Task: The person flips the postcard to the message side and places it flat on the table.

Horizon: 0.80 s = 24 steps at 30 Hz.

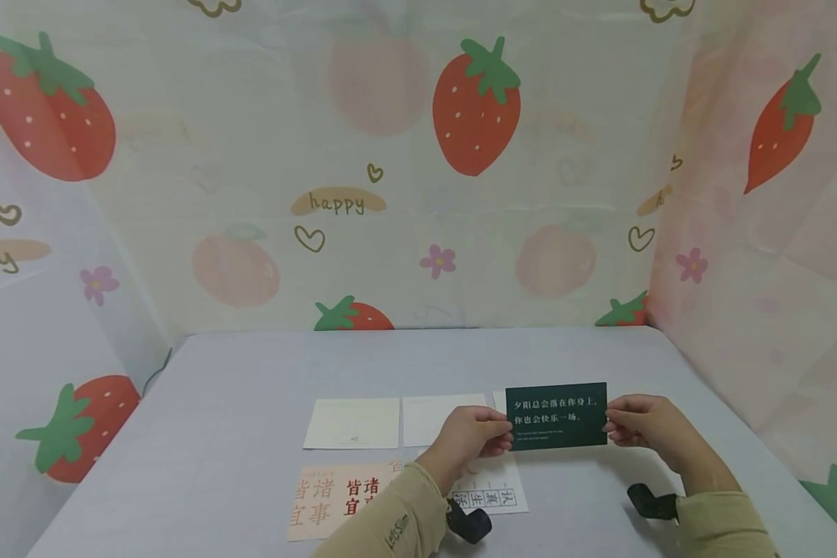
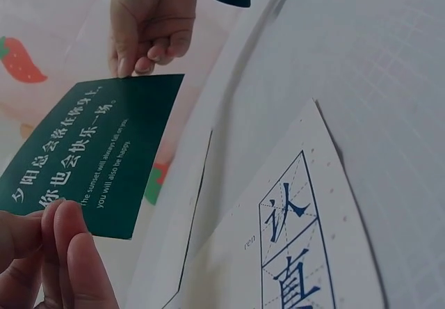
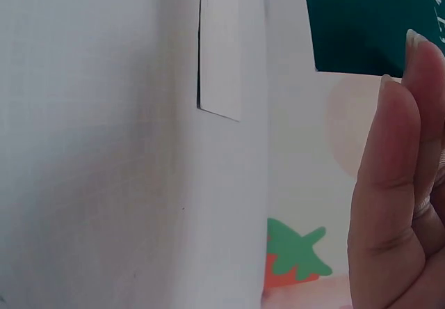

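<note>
Held up above the table is a dark green card (image 1: 556, 416) with white Chinese lettering and small English lines. My left hand (image 1: 469, 435) pinches its left edge, and my right hand (image 1: 659, 430) pinches the right edge. In the left wrist view the left fingers (image 2: 69, 232) grip the near end of the card (image 2: 90, 142), with the right hand (image 2: 154, 24) at its far end. The right wrist view has the right fingers (image 3: 389, 177) at the card's edge. Below the left hand lies a white card with blue characters in boxes (image 1: 491, 484), partly hidden by that arm.
On the white table (image 1: 181, 465) lie a cream card (image 1: 352, 424), a white card (image 1: 435, 411) and a peach card with red characters (image 1: 321, 504), partly under the left sleeve. Another pale card peeks from behind the green one. Strawberry-printed curtains (image 1: 474, 232) enclose the table's back and sides.
</note>
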{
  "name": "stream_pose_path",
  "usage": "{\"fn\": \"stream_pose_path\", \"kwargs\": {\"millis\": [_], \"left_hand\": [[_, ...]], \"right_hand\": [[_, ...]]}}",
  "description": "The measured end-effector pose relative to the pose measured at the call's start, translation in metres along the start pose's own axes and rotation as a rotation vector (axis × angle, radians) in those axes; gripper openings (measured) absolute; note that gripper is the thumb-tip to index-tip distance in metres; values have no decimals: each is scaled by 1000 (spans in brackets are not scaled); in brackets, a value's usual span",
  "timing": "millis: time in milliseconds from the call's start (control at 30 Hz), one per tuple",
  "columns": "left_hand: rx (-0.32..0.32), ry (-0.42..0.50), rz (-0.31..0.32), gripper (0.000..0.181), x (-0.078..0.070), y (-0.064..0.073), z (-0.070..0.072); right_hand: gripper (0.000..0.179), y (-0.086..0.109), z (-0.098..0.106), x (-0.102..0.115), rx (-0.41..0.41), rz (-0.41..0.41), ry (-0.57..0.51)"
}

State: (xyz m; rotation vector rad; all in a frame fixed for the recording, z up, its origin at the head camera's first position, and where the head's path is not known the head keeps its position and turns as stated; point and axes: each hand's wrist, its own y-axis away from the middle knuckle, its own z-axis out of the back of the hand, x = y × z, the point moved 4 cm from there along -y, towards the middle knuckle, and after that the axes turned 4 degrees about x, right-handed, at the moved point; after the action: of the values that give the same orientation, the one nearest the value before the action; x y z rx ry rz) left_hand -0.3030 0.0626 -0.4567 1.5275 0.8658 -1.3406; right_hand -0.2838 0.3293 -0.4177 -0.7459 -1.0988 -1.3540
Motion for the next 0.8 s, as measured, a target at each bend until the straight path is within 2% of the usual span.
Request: {"fn": "stream_pose_path", "kwargs": {"millis": [533,800], "left_hand": [[21,37,-5,10,-1,1,-1],[15,14,0,8,-1,0,-1]], "right_hand": [[20,-3,0,-2,26,53,-24],[17,-2,-1,-2,56,58,-23]]}}
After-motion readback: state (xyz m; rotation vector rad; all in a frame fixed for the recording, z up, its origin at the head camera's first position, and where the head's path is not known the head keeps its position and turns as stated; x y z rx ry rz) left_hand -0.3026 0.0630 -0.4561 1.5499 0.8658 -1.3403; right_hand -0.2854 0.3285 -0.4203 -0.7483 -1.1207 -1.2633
